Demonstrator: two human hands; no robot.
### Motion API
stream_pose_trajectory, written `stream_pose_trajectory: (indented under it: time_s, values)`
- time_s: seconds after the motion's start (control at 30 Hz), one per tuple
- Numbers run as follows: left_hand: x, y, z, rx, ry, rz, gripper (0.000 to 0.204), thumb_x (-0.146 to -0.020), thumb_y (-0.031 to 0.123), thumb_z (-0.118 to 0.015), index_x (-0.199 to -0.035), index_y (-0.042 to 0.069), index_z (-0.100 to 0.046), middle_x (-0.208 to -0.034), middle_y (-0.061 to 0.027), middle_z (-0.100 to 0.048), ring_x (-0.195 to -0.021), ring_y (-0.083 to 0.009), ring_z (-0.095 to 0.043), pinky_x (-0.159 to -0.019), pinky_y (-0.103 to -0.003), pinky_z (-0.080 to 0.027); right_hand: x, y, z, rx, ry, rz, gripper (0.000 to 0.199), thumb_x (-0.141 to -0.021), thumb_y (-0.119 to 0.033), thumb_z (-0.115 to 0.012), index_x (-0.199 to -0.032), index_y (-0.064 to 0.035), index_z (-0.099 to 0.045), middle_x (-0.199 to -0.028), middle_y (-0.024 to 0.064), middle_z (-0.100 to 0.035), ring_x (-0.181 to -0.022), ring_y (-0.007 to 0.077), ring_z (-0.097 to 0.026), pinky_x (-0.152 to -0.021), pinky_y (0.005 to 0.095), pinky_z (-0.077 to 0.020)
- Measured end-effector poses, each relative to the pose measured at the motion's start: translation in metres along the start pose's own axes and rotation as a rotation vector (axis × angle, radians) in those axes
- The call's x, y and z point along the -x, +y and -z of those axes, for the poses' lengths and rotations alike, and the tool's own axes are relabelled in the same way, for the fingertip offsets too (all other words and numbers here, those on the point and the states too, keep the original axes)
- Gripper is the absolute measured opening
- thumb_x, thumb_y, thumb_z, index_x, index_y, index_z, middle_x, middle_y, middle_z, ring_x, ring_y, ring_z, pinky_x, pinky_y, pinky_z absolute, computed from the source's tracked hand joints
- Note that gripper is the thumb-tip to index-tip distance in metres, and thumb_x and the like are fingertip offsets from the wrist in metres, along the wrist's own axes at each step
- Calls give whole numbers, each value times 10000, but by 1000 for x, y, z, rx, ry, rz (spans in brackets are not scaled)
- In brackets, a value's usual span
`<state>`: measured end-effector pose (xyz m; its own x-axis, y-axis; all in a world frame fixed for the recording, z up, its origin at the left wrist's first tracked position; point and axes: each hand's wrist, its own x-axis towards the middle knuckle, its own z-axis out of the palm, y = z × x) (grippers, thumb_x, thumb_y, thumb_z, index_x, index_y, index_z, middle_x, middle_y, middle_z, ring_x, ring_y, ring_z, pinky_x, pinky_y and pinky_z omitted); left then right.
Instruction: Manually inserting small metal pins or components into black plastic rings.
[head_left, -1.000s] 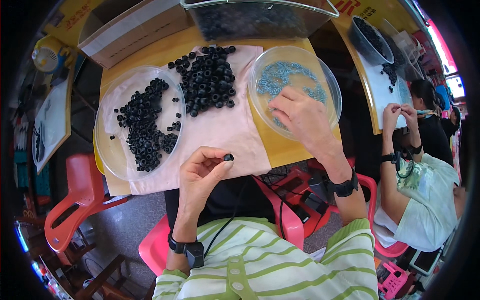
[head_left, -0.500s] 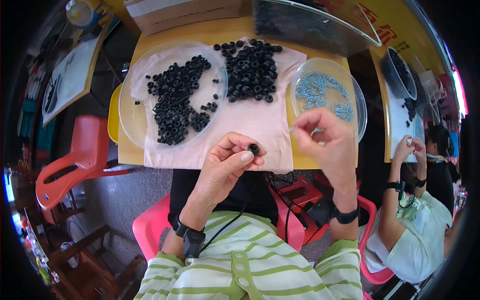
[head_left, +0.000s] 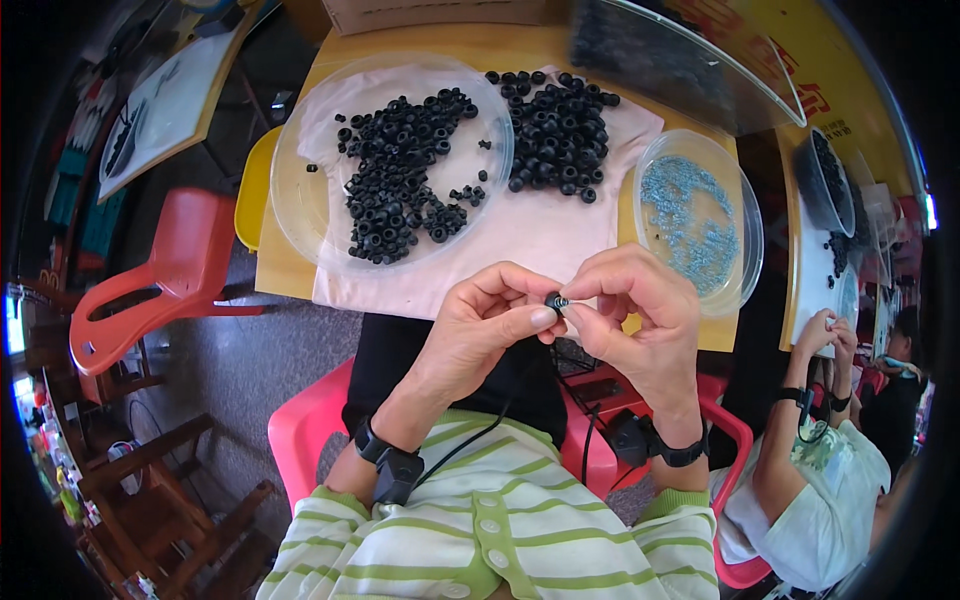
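Both hands meet just below the table edge: the left hand (head_left: 487, 325) pinches a small black rubber ring (head_left: 553, 300) between thumb and forefinger, and the right hand (head_left: 640, 310) closes its fingertips on the same ring. Above them, on a pale pink cloth (head_left: 520, 235), a clear round plastic dish (head_left: 300, 200) holds black rings, beside a loose heap of black rings (head_left: 560, 130) and a clear bowl of small blue-grey parts (head_left: 745, 250).
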<state>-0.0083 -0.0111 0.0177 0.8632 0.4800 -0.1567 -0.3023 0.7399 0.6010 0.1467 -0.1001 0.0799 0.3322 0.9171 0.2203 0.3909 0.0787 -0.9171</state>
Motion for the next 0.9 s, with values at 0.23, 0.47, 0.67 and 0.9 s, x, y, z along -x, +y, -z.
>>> stream_pose_trajectory:
  time_s: [0.23,0.47,0.67,0.9]
  values:
    - [-1,6,8,-3,18,-7,171,-888,33,-646,-1052,-2,-609,-980,-101,-671,-857,-147,-661,-780,-268,-542,-4,5,-8,75,-7,64,177,-724,-8,-742,-875,-84,-688,-843,13,-625,-630,76,-524,-472,193,-385]
    - [-2,4,25,118,80,24,165,-889,80,-647,-1036,13,-615,-972,-76,-650,-853,-138,-644,-760,-275,-539,-21,10,-15,512,-93,460,254,-664,-74,-783,-899,-94,-690,-808,36,-596,-663,197,-553,-525,294,-451]
    - [-4,4,36,87,-39,33,169,-888,71,-657,-1038,4,-618,-950,-69,-665,-833,-113,-642,-748,-249,-525,-72,12,-19,567,-78,358,153,-706,-57,-740,-841,-59,-668,-798,67,-603,-723,234,-564,-630,337,-464]
    - [-6,3,34,33,-32,67,172,-880,79,-672,-1029,6,-621,-922,-58,-660,-815,-106,-635,-748,-243,-521,-127,38,-49,965,-133,373,82,-696,-32,-666,-774,-43,-643,-819,66,-576,-867,239,-552,-631,325,-512]
